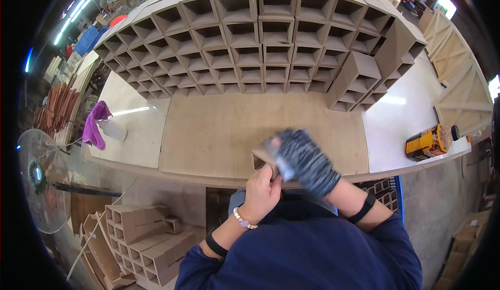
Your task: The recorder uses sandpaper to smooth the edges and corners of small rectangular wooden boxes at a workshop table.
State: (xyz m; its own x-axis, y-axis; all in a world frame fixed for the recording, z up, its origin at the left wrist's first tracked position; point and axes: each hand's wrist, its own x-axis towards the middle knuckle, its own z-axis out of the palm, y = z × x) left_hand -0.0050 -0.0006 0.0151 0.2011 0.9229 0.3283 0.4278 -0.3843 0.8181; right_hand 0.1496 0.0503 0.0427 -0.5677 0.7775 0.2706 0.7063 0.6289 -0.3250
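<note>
At the near edge of the table, my bare left hand point(261, 195), wearing a beaded bracelet, is closed on a small brown open-ended square box point(260, 158). My right hand point(308, 162), in a grey knitted glove, lies over the right side of that box and is blurred by motion. Its fingers look curled round a pale bluish-white thing point(284, 169), mostly hidden under the palm and too smeared to name. The box's right side is covered by the glove.
Many like boxes point(250, 55) stand stacked in rows across the table's far side. A purple cloth point(95, 125) hangs over a white container point(113, 129) at left. At right lies a yellow-and-black jar point(427, 143). More boxes point(140, 243) and a fan point(39, 178) stand lower left.
</note>
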